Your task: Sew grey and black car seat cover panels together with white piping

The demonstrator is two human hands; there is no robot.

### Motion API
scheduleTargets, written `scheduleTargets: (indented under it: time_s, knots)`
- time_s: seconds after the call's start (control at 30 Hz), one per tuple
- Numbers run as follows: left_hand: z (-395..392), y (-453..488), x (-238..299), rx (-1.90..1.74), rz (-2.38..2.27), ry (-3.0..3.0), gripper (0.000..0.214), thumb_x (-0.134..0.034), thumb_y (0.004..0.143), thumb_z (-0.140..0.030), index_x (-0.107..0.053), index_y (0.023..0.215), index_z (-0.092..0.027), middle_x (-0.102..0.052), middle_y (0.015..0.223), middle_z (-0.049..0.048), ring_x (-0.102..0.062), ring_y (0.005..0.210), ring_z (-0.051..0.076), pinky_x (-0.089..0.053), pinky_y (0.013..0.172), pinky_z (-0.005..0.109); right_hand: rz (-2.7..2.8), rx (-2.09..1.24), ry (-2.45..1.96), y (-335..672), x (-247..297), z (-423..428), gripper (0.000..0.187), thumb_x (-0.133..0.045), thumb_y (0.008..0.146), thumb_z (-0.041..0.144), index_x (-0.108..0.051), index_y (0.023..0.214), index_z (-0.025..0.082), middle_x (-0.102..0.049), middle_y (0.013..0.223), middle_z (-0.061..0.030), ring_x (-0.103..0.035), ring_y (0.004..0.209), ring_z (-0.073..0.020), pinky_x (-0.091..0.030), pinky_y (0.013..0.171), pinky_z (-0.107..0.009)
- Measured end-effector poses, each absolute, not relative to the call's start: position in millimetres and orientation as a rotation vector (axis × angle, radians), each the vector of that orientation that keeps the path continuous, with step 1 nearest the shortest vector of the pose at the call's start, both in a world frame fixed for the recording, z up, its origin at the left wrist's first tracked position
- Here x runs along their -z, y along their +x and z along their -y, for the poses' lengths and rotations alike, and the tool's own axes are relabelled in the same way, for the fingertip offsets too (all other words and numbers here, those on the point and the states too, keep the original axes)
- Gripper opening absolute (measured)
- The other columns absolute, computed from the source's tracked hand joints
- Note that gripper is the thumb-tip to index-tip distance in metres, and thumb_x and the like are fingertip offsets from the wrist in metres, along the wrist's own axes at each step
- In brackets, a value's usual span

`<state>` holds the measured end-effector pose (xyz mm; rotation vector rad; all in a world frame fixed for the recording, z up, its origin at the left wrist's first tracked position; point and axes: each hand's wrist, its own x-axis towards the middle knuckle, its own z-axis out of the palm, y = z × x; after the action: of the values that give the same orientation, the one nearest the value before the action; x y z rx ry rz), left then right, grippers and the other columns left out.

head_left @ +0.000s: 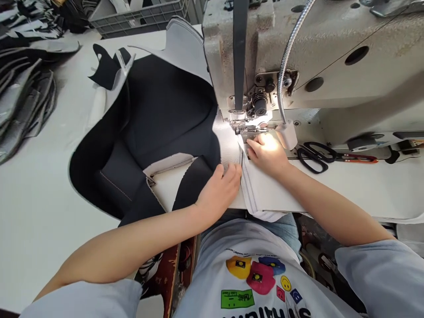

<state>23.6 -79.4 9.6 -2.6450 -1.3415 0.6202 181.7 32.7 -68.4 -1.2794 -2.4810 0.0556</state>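
Under the needle area of a sewing machine point(247, 128) lies the edge of a large black fabric piece point(165, 106) with a pale backing. A white strip point(250, 190) with dark lines runs from the presser foot down over the table's front edge. My left hand point(221, 190) is closed on the fabric's pale edge, left of the strip; its thumb is hidden. Close to the presser foot, my right hand point(270, 154) has its fingers bent together at the strip's right side, under the lamp's light. The fabric bulges upward and folds to the left of the machine.
Black-handled scissors point(316, 157) lie right of my right hand. Stacked grey and black cut pieces point(24, 106) sit at the far left. A grey plastic crate point(139, 20) stands behind, and black scraps point(107, 70) lie beyond the fabric. A lamp on a braided cable point(286, 134) hangs by the needle.
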Motion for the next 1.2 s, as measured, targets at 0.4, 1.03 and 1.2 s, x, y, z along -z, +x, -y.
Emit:
scheduleTargets:
  time_s: [0.4,1.03,1.2]
  knots:
    - [59.2,5.2,13.5,-0.373,1.556,-2.615,0.05,-0.038,0.094,-0.02,-0.046,0.14,-0.001,-0.046,0.145,0.0231,-0.041,0.135,0.035,-0.036,0.105,0.051,2.626,-0.048,-1.034,171.1,65.4,-16.8,0.031,-0.036,0.098,0.017,-0.067,0.1,0.015,-0.063,0.09,-0.011,-0.048,0.082,-0.0225,-0.038,0.08,-0.035]
    - [15.2,-25.3,47.1,0.14,1.412,-2.743,0.043,-0.026,0.1,-0.015,-0.061,0.126,-0.013,-0.062,0.13,0.0127,-0.058,0.118,0.02,-0.047,0.096,0.035,2.596,-0.031,-1.118,166.4,60.5,-21.5,0.036,-0.034,0.099,0.022,-0.067,0.111,0.014,-0.069,0.107,-0.0092,-0.053,0.089,-0.0221,-0.04,0.081,-0.035]
    - [-8.9,-24.3,53.6,0.283,1.405,-2.674,0.039,-0.031,0.099,-0.016,-0.067,0.113,-0.015,-0.067,0.121,0.0107,-0.062,0.112,0.02,-0.048,0.091,0.032,2.559,-0.058,-1.092,164.8,63.6,-26.4,0.038,-0.035,0.095,0.015,-0.063,0.121,0.01,-0.067,0.116,-0.0102,-0.053,0.093,-0.0229,-0.043,0.089,-0.035]
